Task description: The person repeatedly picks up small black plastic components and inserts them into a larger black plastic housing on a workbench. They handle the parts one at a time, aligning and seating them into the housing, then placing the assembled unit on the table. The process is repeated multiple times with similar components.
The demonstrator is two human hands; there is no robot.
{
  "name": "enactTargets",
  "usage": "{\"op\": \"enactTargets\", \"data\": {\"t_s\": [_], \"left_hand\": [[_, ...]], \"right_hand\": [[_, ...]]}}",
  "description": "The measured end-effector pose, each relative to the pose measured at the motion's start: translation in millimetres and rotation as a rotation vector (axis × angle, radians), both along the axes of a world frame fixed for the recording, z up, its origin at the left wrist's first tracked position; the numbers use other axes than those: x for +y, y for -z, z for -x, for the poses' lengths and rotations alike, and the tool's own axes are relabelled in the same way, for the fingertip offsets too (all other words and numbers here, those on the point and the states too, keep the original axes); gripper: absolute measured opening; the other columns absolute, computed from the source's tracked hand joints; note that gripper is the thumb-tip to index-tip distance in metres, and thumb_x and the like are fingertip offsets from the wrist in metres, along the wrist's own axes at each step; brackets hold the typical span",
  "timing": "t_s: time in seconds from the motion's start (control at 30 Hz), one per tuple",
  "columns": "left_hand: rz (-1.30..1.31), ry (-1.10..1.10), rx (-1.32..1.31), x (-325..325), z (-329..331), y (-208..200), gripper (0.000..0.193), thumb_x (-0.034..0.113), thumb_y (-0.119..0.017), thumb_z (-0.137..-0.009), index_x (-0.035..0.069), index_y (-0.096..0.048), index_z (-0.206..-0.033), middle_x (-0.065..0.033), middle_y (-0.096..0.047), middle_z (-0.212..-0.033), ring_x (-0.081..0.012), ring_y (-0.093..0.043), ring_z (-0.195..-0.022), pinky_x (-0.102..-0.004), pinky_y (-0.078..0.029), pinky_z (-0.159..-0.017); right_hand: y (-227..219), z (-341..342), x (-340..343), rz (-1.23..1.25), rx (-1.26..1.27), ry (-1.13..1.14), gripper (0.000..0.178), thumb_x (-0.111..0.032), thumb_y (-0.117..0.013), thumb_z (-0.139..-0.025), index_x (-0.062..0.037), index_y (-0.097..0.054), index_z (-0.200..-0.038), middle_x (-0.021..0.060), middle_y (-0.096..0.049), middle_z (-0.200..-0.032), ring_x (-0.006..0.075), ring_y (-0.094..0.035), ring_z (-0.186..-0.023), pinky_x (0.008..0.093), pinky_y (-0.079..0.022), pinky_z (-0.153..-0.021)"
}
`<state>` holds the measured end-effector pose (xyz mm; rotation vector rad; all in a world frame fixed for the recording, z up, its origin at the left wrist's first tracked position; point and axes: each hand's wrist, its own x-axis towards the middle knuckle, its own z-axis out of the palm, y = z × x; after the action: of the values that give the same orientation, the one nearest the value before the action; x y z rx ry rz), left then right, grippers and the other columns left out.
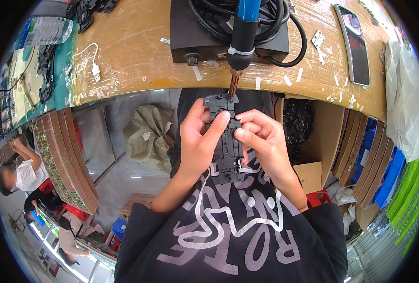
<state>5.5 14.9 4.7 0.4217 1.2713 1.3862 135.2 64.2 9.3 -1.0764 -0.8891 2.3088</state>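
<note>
A long black plastic housing (227,146) with moulded ribs and holes is held lengthwise in front of my chest, just off the table's near edge. My left hand (196,137) is closed on its left side, the thumb lying across its upper part. At its right edge, my right hand (264,141) has thumb and fingers curled against the housing. Over the housing's far end stands an upright blue and black tool (241,45) with a copper-coloured tip. That tip meets or nearly meets the housing's top right corner; whether they touch I cannot tell.
Behind the tool, a black box (183,40) with a knob carries coiled black cable. A phone (353,45) lies at the right of the wooden table (129,61), a white USB cable (96,70) at the left. Below are a cardboard box (325,137) of black parts and a cloth sack (148,134).
</note>
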Motion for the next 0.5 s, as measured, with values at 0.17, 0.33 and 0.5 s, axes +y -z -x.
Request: {"op": "enactTargets", "data": {"t_s": [0.17,0.33,0.5], "left_hand": [[-0.002,-0.011,0.007,0.5,-0.5,1.2,0.017,0.007,-0.051,-0.081,-0.002,-0.046,-0.096,-0.0064,-0.056,-0.085,-0.0055,-0.050,-0.075,-0.0179,-0.039,-0.064],[-0.015,0.001,0.026,-1.2,-0.4,4.1,0.016,0.007,-0.051,-0.081,-0.001,-0.046,-0.095,-0.0061,-0.055,-0.085,-0.0051,-0.049,-0.074,-0.0178,-0.039,-0.063],[-0.006,-0.001,0.026,-1.2,-2.0,5.1,0.017,0.007,-0.051,-0.081,-0.001,-0.046,-0.096,-0.0056,-0.055,-0.084,-0.0047,-0.049,-0.073,-0.0175,-0.039,-0.062]], "right_hand": [[2.2,0.5,1.5,-0.001,0.009,-0.007,0.018,-0.005,-0.055,-0.079,0.0048,-0.050,-0.093,0.0022,-0.050,-0.059,0.0085,-0.049,-0.044,0.0193,-0.038,-0.039],[1.7,0.0,-0.4,-0.007,0.000,0.002,0.018,-0.006,-0.055,-0.079,0.0047,-0.050,-0.093,0.0016,-0.049,-0.059,0.0082,-0.048,-0.044,0.0192,-0.038,-0.039],[5.3,-1.6,-1.3,-0.017,-0.003,-0.007,0.019,-0.006,-0.056,-0.079,0.0043,-0.050,-0.093,0.0012,-0.049,-0.059,0.0081,-0.048,-0.044,0.0191,-0.038,-0.039]]}}
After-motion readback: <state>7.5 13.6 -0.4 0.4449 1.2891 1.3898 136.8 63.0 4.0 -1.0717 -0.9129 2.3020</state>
